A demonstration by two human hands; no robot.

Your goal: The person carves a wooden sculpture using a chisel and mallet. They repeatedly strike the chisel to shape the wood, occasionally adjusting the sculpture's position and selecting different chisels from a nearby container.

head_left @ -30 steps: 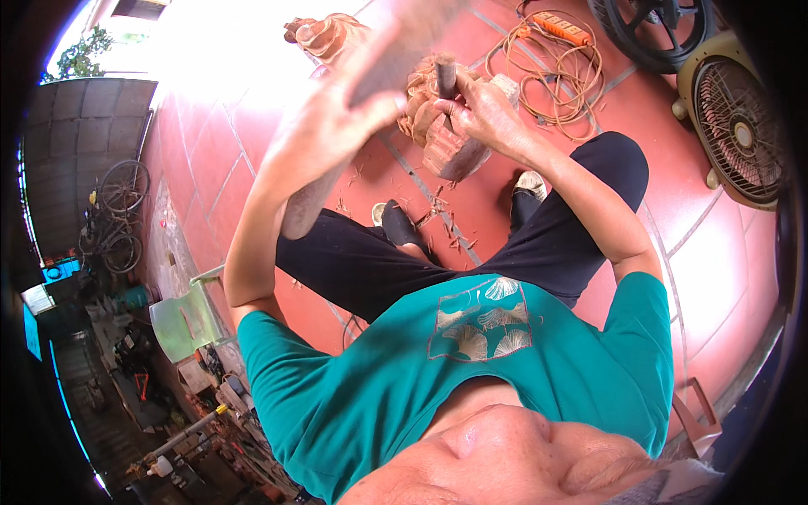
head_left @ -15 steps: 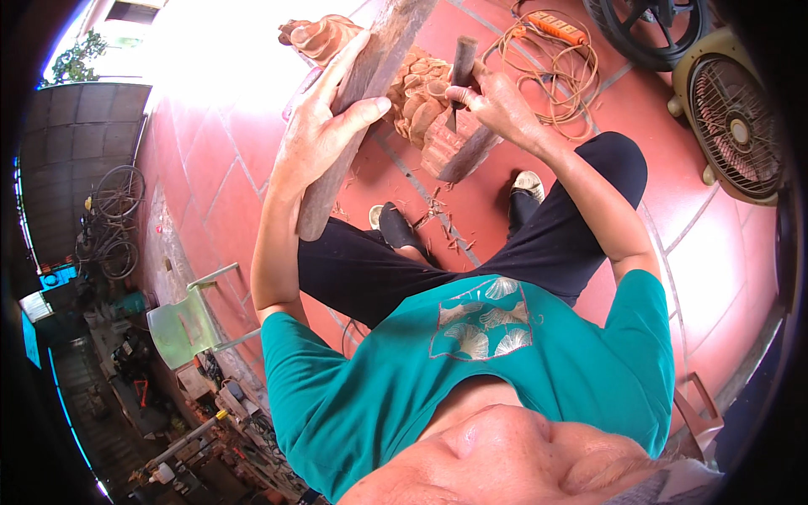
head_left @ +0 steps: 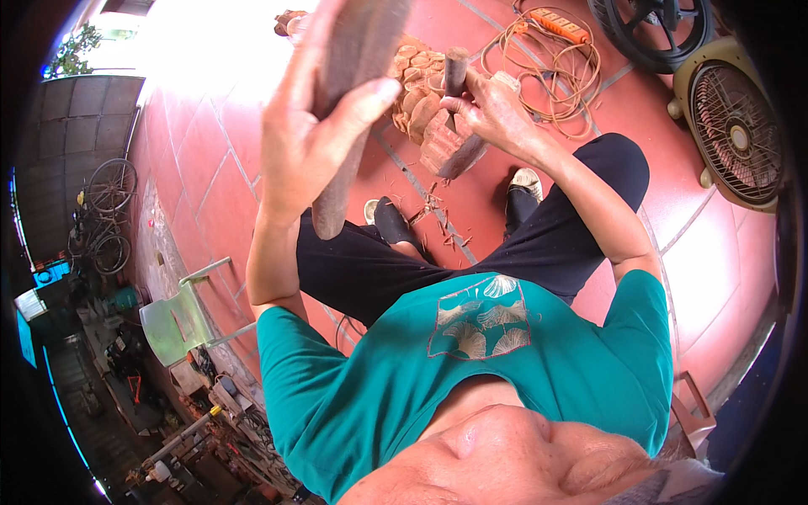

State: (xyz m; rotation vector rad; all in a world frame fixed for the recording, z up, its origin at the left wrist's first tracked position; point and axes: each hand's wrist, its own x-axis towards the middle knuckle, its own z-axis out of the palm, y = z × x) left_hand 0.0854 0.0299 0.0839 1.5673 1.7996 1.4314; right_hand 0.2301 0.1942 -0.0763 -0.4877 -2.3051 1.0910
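Observation:
My left hand (head_left: 296, 160) is wrapped around a long, dark wooden mallet (head_left: 343, 181), its upper end blurred and close to the camera. In front of me, a carved block of wood (head_left: 448, 150) lies on the floor; scale-like rounded shapes cover its middle, and its near end is plainer. A chisel (head_left: 455, 74) stands nearly upright on the block, gripped in my right hand (head_left: 497, 109). Its lower tip is mostly hidden by my fingers. The mallet is apart from the chisel's top and covers part of the carving's far end.
Wood chips (head_left: 433, 210) lie on the red tiles between my shoes. Beyond my right hand are an orange power strip (head_left: 560, 25) with a coiled cord, a black wheel (head_left: 652, 34) and a fan (head_left: 736, 126). A green chair (head_left: 177, 324) stands at the left.
My left hand has lifted the mallet up toward the camera, and both look larger and blurrier. My right hand keeps the chisel on the block nearly in the same place.

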